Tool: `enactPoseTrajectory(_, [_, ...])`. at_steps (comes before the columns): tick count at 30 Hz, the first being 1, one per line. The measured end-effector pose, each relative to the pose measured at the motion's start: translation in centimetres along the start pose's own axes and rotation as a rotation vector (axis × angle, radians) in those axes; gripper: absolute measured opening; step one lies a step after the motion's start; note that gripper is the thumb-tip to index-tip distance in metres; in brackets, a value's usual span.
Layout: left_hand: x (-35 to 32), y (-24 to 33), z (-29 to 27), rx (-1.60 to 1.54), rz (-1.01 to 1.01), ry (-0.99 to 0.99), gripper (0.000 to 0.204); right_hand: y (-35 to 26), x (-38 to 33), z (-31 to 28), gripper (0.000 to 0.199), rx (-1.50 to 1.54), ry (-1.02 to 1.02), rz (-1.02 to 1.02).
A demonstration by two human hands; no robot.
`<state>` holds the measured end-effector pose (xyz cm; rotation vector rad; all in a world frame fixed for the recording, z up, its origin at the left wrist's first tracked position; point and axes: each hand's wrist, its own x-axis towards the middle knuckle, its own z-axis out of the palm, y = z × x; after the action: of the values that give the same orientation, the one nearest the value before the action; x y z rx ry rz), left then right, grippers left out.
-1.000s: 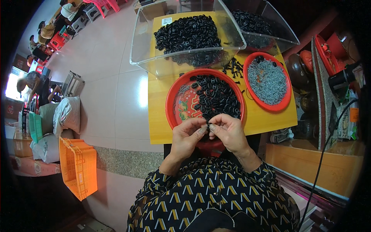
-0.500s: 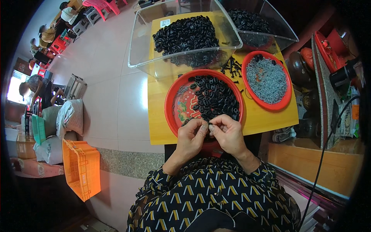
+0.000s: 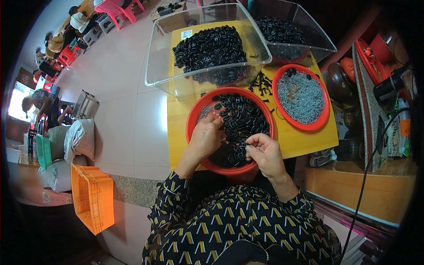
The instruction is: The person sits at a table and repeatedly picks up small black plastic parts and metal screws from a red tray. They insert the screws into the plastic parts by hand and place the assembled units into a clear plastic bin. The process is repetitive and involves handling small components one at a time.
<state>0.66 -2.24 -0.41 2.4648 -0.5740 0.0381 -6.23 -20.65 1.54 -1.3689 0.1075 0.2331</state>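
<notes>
A red round bowl (image 3: 194,115) full of small black plastic rings (image 3: 242,118) sits on a yellow table (image 3: 300,140) in front of me. My left hand (image 3: 204,140) reaches into the bowl's left side, fingertips among the rings at its bare patch. Over the bowl's near right part, my right hand (image 3: 263,151) pinches one small black piece between thumb and fingers. The hands are apart.
A clear plastic bin (image 3: 161,57) heaped with black rings stands behind the bowl, a second clear bin (image 3: 318,37) to its right. A red dish (image 3: 324,115) holds grey metal bits. Loose black pieces (image 3: 261,82) lie between. An orange crate (image 3: 90,196) sits on the floor left. People sit far left.
The hands, earlier joined together at the bowl's near edge, have separated. The left hand moved forward into the bowl; the right stays back holding a piece.
</notes>
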Motion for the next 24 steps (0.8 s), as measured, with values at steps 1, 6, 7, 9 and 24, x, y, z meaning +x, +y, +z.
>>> enactPoseTrajectory(1, [0.0,-0.1,0.1,0.029,-0.003,-0.011,0.022,0.0,0.0,0.0,0.009,0.012,-0.001,0.012])
enactPoseTrajectory(6, [-1.7,0.2,0.0,-0.782,-0.238,0.117,0.021,-0.3,0.2,0.3,0.007,0.052,-0.026,0.052])
enactPoseTrajectory(7, [-2.5,0.5,0.0,-1.140,-0.399,0.089,0.022,-0.5,0.2,0.5,0.007,0.050,-0.033,0.055])
enactPoseTrajectory(9, [-3.9,1.1,-0.3,-1.415,-0.461,0.055,0.021,-0.7,0.2,1.1,0.007,0.047,-0.052,0.071])
enactPoseTrajectory(24, [-6.3,1.9,-1.2,-1.718,-0.407,0.068,0.024,-1.9,0.6,4.1,0.007,-0.114,-0.108,0.037])
